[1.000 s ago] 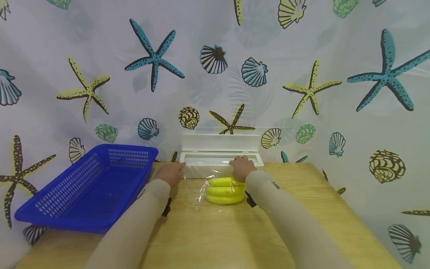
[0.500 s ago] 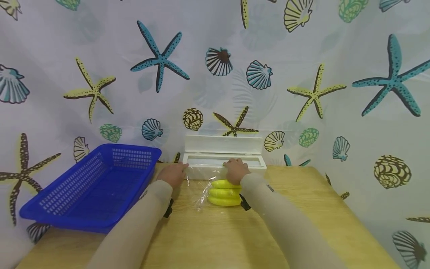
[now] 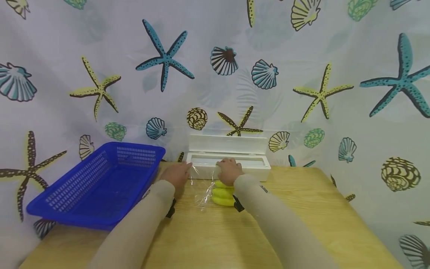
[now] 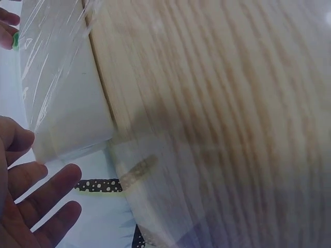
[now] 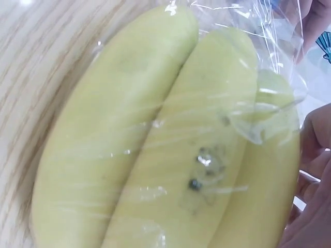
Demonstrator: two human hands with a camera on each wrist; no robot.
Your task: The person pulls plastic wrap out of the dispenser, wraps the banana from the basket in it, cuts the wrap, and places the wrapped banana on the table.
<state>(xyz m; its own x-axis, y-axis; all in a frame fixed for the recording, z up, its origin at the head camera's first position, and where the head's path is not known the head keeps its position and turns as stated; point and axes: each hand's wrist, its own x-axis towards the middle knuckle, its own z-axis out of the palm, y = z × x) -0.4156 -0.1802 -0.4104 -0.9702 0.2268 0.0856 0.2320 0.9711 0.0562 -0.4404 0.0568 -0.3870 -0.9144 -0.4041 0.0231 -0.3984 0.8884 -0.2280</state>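
Note:
A white plastic wrap dispenser (image 3: 246, 172) stands at the table's back with its lid raised. My left hand (image 3: 175, 175) pinches the clear plastic wrap (image 3: 202, 198) at the dispenser's left front corner, thumb against index finger, other fingers spread. My right hand (image 3: 230, 172) is at the dispenser's front edge, left of its middle; in the left wrist view its fingertips hold a small green slide cutter (image 4: 16, 40). Below the right hand lies a bunch of yellow bananas (image 3: 222, 192) covered in wrap, partly hidden by the right hand and forearm.
A blue perforated basket (image 3: 90, 190) stands on the left of the wooden table (image 3: 208, 239), beside the left forearm. A curtain (image 3: 215, 93) printed with starfish and shells hangs close behind the dispenser and along the sides.
My right hand has slid left along the dispenser's front edge, nearer to the left hand. The left hand stays at the left corner. The head view has shifted slightly.

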